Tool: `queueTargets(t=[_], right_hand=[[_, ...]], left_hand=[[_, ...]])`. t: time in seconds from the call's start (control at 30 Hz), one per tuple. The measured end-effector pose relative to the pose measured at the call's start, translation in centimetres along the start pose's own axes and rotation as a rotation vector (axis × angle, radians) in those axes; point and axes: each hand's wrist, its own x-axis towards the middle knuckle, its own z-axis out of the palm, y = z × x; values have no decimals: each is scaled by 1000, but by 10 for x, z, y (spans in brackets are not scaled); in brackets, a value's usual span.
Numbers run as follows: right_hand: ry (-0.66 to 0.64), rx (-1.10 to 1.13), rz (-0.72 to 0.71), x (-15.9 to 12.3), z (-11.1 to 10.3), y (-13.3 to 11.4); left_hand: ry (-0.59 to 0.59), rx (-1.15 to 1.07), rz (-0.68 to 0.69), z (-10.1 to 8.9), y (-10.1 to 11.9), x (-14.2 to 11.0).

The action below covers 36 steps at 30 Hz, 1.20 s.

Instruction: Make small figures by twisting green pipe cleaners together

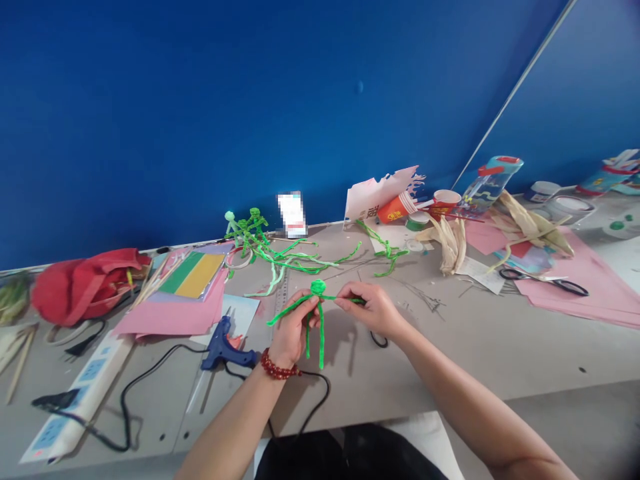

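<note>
Between my hands, above the table, is a green pipe-cleaner figure with a round coiled head and long thin limbs. My left hand is closed around its body just under the head. One limb sticks out to the left past my thumb, and two hang down. My right hand pinches the limb that reaches to the right. Beyond my hands lie loose green pipe cleaners, and more green figures stand by the wall. Another green pipe-cleaner piece rests behind my right hand.
Left of me are a blue glue gun with its cord, a white power strip, coloured sheets and a red bag. Rightward are scissors, dried husks, paper cups and pink paper. A blue wall closes the back.
</note>
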Motion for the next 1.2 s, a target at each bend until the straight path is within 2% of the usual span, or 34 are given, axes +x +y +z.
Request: queueTargets(t=[0.17, 0.3, 0.5, 0.73, 0.93, 1.2], right_hand=[[3, 10, 13, 0, -5, 0], [-14, 3, 36, 1, -7, 1], [3, 73, 120, 4, -7, 5], [55, 325, 207, 7, -20, 12], [139, 655, 337, 10, -17, 22], [252, 699, 288, 8, -12, 18]], left_hand=[[79, -81, 4, 0, 3, 2], [141, -88, 67, -3, 3, 3], [145, -99, 114, -1, 4, 3], [126, -90, 129, -2, 5, 1], [133, -102, 115, -3, 3, 3], [135, 9, 237, 1, 6, 0]])
